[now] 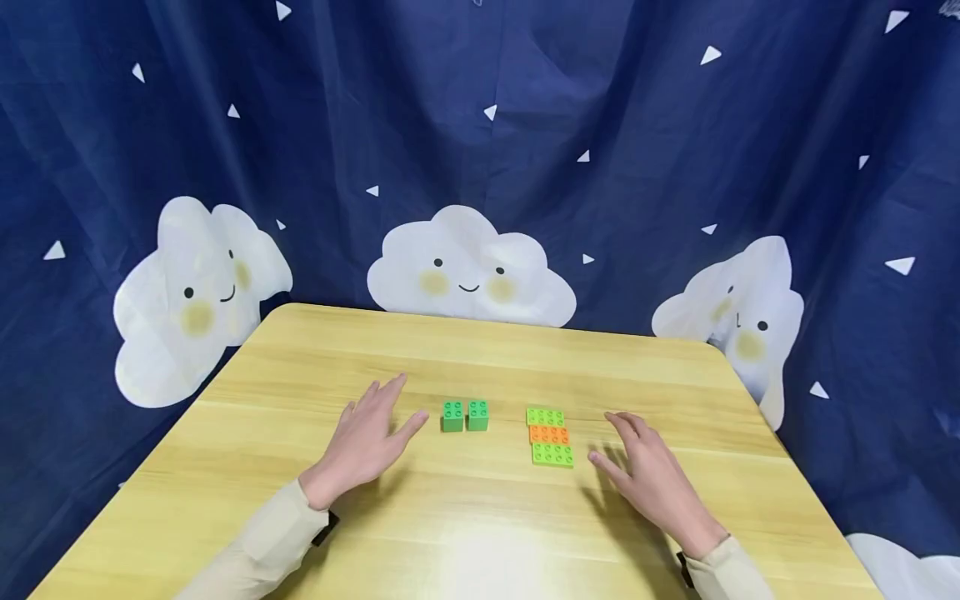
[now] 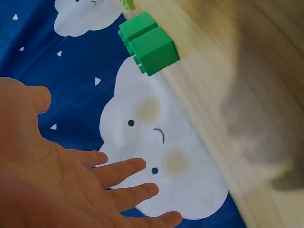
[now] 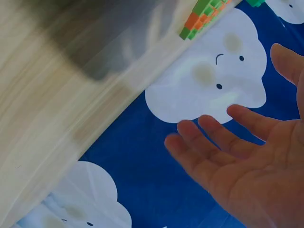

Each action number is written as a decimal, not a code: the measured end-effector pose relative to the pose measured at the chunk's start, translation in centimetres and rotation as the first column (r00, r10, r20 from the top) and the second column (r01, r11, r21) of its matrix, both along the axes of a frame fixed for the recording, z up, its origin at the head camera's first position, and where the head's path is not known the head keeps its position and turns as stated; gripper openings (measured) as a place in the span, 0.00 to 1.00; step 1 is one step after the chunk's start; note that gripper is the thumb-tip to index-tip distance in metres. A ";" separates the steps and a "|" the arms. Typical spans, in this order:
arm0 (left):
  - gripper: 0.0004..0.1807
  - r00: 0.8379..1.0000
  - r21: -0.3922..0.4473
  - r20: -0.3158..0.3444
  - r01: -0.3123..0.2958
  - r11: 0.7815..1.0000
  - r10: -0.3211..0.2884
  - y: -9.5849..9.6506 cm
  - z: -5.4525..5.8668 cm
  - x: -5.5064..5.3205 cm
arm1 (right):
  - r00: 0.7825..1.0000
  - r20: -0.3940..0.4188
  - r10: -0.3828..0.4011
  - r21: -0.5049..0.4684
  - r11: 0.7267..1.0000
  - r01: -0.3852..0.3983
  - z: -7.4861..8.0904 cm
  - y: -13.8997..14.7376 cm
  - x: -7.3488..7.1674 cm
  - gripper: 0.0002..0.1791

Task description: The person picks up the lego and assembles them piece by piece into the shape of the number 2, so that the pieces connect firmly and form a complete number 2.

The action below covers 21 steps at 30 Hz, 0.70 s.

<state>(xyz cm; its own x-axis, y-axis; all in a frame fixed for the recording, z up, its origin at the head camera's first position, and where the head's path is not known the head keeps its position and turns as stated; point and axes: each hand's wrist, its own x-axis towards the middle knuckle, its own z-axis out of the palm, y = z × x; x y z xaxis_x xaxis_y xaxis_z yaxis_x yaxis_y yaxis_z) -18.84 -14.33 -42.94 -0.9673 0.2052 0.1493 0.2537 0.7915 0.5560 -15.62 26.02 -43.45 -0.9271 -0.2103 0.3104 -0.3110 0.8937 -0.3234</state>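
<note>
The left hand reaches forward and inward over the wooden table, fingers spread, thumb held apart and aimed toward the left green brick. The right hand slants forward and leftward, fingers extended with a slight bend, thumb nearest the near lime brick. Both hands are well opened and hold nothing; shadows fall on the table beside them.

The left green brick and right green brick sit side by side between the hands, a narrow gap between them, studs up, tops square. To their right, the far lime brick, orange brick and near lime brick form a front-to-back group, studs up, each long axis running left to right.
</note>
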 end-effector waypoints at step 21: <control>0.31 0.969 0.308 0.221 0.033 0.951 -0.106 2.6 -1.5 -3.7 | 0.925 0.358 0.128 -0.321 0.947 -0.007 -1.1 -1.6 -2.9 0.27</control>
